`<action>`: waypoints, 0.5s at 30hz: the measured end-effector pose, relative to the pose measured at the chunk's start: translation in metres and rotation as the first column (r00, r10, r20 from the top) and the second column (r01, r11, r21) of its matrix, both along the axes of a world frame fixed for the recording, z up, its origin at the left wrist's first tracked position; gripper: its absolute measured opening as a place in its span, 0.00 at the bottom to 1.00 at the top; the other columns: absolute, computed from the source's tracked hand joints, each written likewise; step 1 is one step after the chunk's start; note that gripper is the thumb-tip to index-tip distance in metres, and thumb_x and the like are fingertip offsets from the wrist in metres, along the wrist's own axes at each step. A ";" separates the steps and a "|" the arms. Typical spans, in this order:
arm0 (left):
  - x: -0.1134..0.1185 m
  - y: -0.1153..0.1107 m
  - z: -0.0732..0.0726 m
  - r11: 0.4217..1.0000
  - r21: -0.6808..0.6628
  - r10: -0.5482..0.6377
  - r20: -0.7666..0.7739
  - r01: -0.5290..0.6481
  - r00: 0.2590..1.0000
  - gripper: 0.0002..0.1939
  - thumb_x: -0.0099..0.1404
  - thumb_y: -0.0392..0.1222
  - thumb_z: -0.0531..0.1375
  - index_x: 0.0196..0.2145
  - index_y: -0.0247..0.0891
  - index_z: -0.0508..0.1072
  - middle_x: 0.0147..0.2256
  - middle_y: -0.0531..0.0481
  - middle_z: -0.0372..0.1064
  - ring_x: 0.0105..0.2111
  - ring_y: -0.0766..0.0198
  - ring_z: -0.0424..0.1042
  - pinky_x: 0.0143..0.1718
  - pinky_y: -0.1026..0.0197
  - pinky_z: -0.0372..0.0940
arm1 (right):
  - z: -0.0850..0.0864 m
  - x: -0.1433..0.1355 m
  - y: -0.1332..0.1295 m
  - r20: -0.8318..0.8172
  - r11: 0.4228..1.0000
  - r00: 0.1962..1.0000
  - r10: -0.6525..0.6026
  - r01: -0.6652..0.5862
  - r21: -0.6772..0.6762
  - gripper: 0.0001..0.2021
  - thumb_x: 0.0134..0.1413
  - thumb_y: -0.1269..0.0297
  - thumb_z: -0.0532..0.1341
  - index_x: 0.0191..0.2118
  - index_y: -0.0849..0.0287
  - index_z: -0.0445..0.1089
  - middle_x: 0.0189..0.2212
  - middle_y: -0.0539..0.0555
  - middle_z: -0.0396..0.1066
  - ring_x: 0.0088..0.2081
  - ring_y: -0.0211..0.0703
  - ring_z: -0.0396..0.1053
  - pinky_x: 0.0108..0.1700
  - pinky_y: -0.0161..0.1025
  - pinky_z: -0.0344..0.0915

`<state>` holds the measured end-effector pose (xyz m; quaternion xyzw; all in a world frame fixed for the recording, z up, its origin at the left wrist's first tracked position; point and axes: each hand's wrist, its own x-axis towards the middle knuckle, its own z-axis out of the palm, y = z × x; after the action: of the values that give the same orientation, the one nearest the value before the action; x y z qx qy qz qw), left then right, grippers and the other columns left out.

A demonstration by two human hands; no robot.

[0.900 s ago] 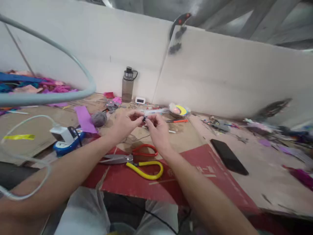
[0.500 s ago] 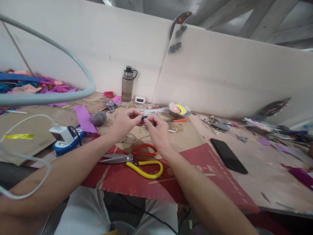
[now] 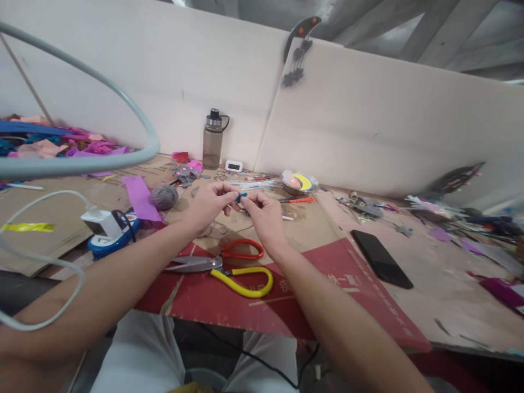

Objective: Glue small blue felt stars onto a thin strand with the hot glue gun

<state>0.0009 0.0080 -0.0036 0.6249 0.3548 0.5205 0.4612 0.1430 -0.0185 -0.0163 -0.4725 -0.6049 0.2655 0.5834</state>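
Above desk, in from front edge, L hand & R hand both pinch blue bit btwn them, neither nearer; long axis unclear.

Soft, diffuse light falls across the tabletop, and the pale panels behind it look brightest. A small white glare touches the top edge, left of center. Faint shadow lies beneath the fingers; bottom center is dim. The right edge smears and stretches, and the small blue piece mid-frame lacks crisp detail.
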 end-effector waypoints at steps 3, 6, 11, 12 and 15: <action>0.002 0.001 -0.001 0.998 -0.041 -0.042 0.069 0.045 0.997 0.08 0.55 0.40 0.64 0.29 0.32 0.73 0.22 0.51 0.70 0.19 0.71 0.65 0.20 0.67 0.58 | -0.001 0.001 0.002 -0.034 1.000 0.999 0.014 -0.015 -0.024 0.10 0.48 0.58 0.61 0.24 0.60 0.70 0.19 0.45 0.61 0.24 0.34 0.54 0.29 0.35 0.51; 0.003 0.000 0.000 0.994 -0.082 -0.064 0.124 0.074 0.990 0.08 0.53 0.40 0.65 0.28 0.32 0.73 0.21 0.51 0.70 0.19 0.71 0.66 0.20 0.68 0.58 | -0.002 0.001 0.004 -0.073 0.999 0.997 0.025 -0.028 -0.041 0.11 0.47 0.58 0.62 0.23 0.59 0.68 0.18 0.44 0.60 0.23 0.33 0.52 0.28 0.35 0.50; 0.005 0.000 -0.001 0.990 -0.115 -0.064 0.151 0.082 0.986 0.08 0.52 0.39 0.66 0.27 0.32 0.73 0.20 0.51 0.69 0.19 0.70 0.67 0.19 0.68 0.57 | -0.002 0.001 0.006 -0.146 0.995 0.988 0.038 -0.051 -0.086 0.12 0.44 0.56 0.63 0.21 0.58 0.66 0.16 0.43 0.57 0.21 0.32 0.50 0.26 0.35 0.49; 0.005 0.000 -0.001 0.990 -0.114 -0.066 0.151 0.084 0.986 0.08 0.52 0.39 0.66 0.27 0.32 0.73 0.20 0.51 0.69 0.19 0.70 0.67 0.19 0.68 0.57 | -0.002 0.001 0.006 -0.161 0.994 0.986 0.042 -0.058 -0.095 0.13 0.44 0.56 0.63 0.20 0.58 0.65 0.16 0.43 0.56 0.21 0.32 0.49 0.26 0.35 0.49; 0.004 0.001 -0.003 0.990 -0.106 -0.074 0.146 0.090 0.986 0.07 0.53 0.39 0.65 0.28 0.32 0.73 0.20 0.52 0.69 0.20 0.70 0.68 0.19 0.68 0.58 | -0.001 0.000 0.006 -0.188 0.991 0.981 0.043 -0.065 -0.116 0.12 0.42 0.56 0.64 0.20 0.58 0.65 0.16 0.43 0.56 0.21 0.32 0.49 0.25 0.35 0.48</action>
<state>0.0051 0.0093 -0.0067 0.5735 0.3236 0.5236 0.5406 0.1435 -0.0129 -0.0170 -0.4637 -0.5433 0.3603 0.6000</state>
